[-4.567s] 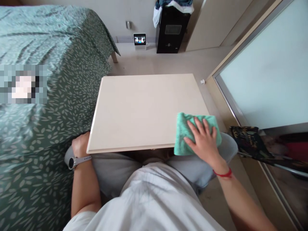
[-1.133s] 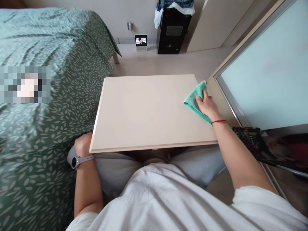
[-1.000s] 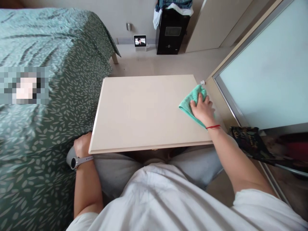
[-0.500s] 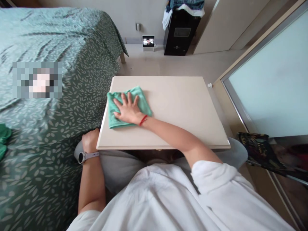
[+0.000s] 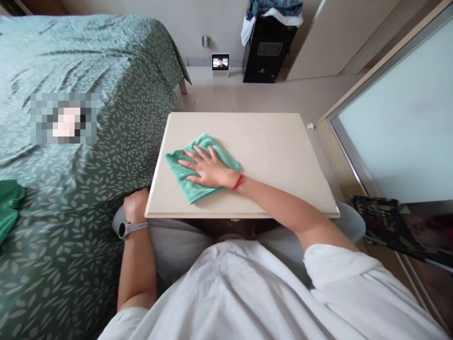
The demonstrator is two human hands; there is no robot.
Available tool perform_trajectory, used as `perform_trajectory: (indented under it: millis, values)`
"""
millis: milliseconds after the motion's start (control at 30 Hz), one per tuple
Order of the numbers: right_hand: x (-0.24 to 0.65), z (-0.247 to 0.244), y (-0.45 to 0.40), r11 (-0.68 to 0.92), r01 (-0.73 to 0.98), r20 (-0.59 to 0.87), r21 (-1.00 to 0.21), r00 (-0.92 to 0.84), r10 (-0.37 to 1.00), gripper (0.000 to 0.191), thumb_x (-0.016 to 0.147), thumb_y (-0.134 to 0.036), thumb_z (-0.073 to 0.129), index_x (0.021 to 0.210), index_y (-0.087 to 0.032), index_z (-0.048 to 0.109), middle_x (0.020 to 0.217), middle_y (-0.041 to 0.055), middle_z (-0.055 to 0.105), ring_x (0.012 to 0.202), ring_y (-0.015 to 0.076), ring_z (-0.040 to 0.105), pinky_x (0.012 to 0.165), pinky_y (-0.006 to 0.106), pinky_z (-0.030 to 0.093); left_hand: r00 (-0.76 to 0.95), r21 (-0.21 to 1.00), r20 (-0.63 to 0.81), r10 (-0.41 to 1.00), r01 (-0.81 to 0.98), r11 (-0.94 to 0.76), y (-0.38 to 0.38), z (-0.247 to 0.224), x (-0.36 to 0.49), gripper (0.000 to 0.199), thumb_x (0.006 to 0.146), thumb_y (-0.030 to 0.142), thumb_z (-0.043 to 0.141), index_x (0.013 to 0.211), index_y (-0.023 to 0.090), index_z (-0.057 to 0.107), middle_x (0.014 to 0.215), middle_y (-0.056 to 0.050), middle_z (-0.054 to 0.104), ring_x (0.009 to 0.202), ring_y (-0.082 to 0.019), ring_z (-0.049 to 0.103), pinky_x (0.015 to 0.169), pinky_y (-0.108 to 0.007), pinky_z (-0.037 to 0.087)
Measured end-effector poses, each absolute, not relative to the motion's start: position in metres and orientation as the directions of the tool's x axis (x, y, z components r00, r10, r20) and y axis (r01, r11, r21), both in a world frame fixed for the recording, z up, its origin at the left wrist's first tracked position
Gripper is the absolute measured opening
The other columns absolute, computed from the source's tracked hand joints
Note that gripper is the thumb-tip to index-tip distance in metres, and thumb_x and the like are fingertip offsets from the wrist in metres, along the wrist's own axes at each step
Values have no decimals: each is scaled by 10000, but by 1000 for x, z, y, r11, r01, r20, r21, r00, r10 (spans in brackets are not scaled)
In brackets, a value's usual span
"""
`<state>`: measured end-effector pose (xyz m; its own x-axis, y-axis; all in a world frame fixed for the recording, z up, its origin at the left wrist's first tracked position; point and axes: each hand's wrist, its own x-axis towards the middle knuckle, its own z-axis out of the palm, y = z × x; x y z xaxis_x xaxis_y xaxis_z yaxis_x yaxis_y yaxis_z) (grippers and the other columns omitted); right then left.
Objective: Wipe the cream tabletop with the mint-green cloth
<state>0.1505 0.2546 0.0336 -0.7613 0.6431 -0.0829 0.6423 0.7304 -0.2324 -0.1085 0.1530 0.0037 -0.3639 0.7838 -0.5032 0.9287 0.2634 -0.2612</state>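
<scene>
My right hand (image 5: 208, 170) lies flat with spread fingers on a folded green cloth (image 5: 193, 191), pressing it against the tabletop. A red string bracelet circles that wrist. The cream table (image 5: 272, 151) stands over my lap, and the cloth rests on its left half, turned at an angle. My left hand (image 5: 136, 206) is curled against the table's front left edge, its fingertips hidden by the table. A watch (image 5: 123, 229) with a pale strap sits on the left wrist.
On the left is a bed with a green leaf-patterned cover (image 5: 116, 141), where green fabric (image 5: 9, 205) lies. A small screen (image 5: 220, 63) and a black cabinet (image 5: 268, 54) topped with clothes stand by the wall. At right is a frosted panel (image 5: 396, 118).
My right hand and the cloth have moved right and toward me across the table, and the cloth has turned. My left hand stays at the table edge.
</scene>
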Motion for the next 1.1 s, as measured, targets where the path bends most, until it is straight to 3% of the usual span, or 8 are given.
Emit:
perform_trajectory:
  millis: [133, 333, 500, 567, 667, 767, 967, 1100]
  values:
    - [245, 31, 279, 537, 815, -127, -218, -569, 813, 748, 1146, -510, 465, 1848, -273, 361, 1944, 97, 211, 1793, 427, 135, 1394, 754, 134, -351, -269, -482, 803, 931, 246, 154, -2, -113, 538, 1189, 294, 267, 1441, 30, 663, 1452, -245, 686, 1394, -415, 656, 984, -457, 453]
    - [395, 23, 275, 38, 989, -108, -142, -54, 993, 739, 1131, -491, 400, 1825, -236, 402, 1940, 133, 226, 1777, 459, 174, 1350, 806, 225, -357, -283, -481, 801, 928, 244, 154, -8, -116, 514, 1201, 311, 287, 1404, 45, 677, 1432, -231, 698, 1379, -415, 666, 972, -441, 463]
    - [448, 6, 236, -430, 859, -97, -276, 420, 902, 797, 1140, -555, 311, 1815, -136, 375, 1691, 341, 553, 1527, 534, 584, 1150, 784, 524, -352, -273, -482, 803, 931, 244, 154, -5, -115, 514, 1174, 314, 292, 1387, 45, 674, 1427, -239, 697, 1384, -421, 662, 987, -453, 476]
    - [441, 1, 223, -482, 834, -59, -269, 485, 872, 825, 1136, -586, 304, 1799, -102, 388, 1640, 382, 579, 1488, 570, 602, 1082, 833, 538, -354, -264, -482, 802, 931, 252, 155, -5, -115, 512, 1163, 323, 303, 1379, 53, 680, 1435, -241, 693, 1383, -424, 661, 995, -458, 479]
    - [404, -1, 211, -436, 884, 43, -168, 448, 893, 823, 1130, -581, 329, 1791, -98, 410, 1795, 380, 389, 1607, 629, 434, 1065, 939, 470, -358, -263, -483, 799, 930, 257, 155, -5, -115, 489, 1148, 339, 353, 1371, 55, 682, 1446, -243, 689, 1390, -422, 656, 999, -457, 480]
    - [343, 6, 206, -288, 953, 67, -98, 295, 953, 783, 1134, -537, 336, 1782, -114, 451, 1834, 340, 360, 1662, 623, 347, 1125, 980, 383, -358, -266, -488, 796, 930, 254, 155, -3, -113, 509, 1162, 321, 307, 1372, 52, 685, 1437, -244, 693, 1381, -426, 662, 986, -455, 479]
    - [182, 21, 202, 171, 962, 52, -215, -164, 985, 790, 1105, -534, 475, 1774, -114, 484, 1839, 319, 369, 1677, 625, 312, 1199, 976, 308, -348, -269, -478, 806, 932, 243, 152, -3, -111, 502, 1196, 310, 304, 1374, 32, 682, 1431, -251, 696, 1367, -424, 673, 965, -437, 469]
    - [84, 25, 199, 512, 818, 31, -262, -523, 852, 841, 1116, -592, 525, 1811, -132, 406, 1884, 300, 271, 1716, 585, 245, 1239, 930, 289, -351, -237, -463, 814, 934, 268, 151, -4, -114, 475, 1183, 244, 344, 1348, 16, 726, 1362, -252, 724, 1332, -439, 692, 995, -461, 501]
